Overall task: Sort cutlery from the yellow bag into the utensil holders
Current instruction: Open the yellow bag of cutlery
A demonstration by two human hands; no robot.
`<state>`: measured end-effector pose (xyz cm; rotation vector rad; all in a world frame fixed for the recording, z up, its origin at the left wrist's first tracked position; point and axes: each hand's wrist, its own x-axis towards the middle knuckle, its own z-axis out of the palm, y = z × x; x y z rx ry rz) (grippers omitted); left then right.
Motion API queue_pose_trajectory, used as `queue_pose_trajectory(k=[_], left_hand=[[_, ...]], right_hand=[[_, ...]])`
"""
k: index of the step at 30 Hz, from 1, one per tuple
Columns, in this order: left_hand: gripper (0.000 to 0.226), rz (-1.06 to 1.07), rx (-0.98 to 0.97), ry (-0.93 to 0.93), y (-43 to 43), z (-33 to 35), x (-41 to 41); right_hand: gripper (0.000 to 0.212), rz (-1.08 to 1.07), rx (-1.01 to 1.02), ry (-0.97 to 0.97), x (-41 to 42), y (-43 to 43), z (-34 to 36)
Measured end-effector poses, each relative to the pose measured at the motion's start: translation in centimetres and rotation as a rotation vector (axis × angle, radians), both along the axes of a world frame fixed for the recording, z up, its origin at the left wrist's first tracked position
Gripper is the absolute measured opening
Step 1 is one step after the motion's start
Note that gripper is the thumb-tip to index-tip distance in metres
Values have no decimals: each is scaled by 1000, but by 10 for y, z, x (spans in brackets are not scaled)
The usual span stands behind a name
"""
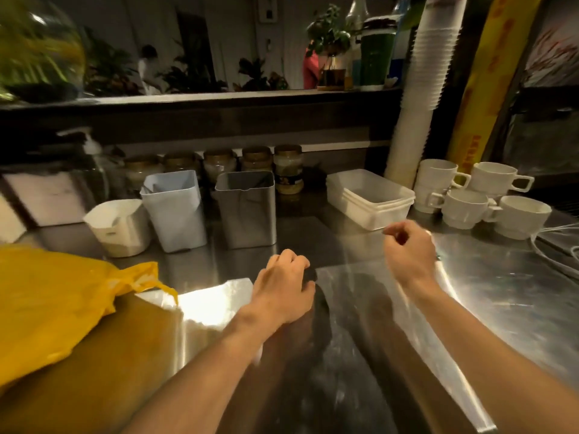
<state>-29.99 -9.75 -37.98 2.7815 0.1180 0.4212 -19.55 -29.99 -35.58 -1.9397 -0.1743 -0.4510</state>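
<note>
The yellow bag (53, 308) lies crumpled at the left on the steel counter (501, 296). Behind the counter's middle stand three utensil holders: a low steel one lined in white (120, 228), a pale blue-white one (175, 211) and a taller steel one (247, 209). My left hand (283, 285) hovers low over the counter in front of the steel holder, fingers curled, with only a dark reflection under it. My right hand (409, 249) is raised to the right of the holders, fingers curled toward the thumb, with nothing visible in it. No cutlery shows outside the bag.
Stacked white tubs (369, 198) sit behind my right hand, with white cups (466, 195) to their right. A row of jars (255, 159) lines the back wall. A tall stack of paper cups (419, 89) rises at the right. A white cable (554, 245) lies at the far right.
</note>
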Motion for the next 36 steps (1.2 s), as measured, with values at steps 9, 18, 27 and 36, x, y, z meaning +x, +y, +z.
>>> queue_pose_trajectory(k=[9,18,27,36], left_hand=[[16,341,216,-182,99,48,-100],[56,774,414,61,160,72,-197],[31,744,-81,-72,187,87,-228],[36,781,-603,-386,203,109,-241]], right_hand=[[18,746,-502,0,-105,153,11],[23,924,-574,-22,-168,248,6],[15,889,-378,-442,-210,292,14],[30,1056,-1181,-269,-232,290,24]])
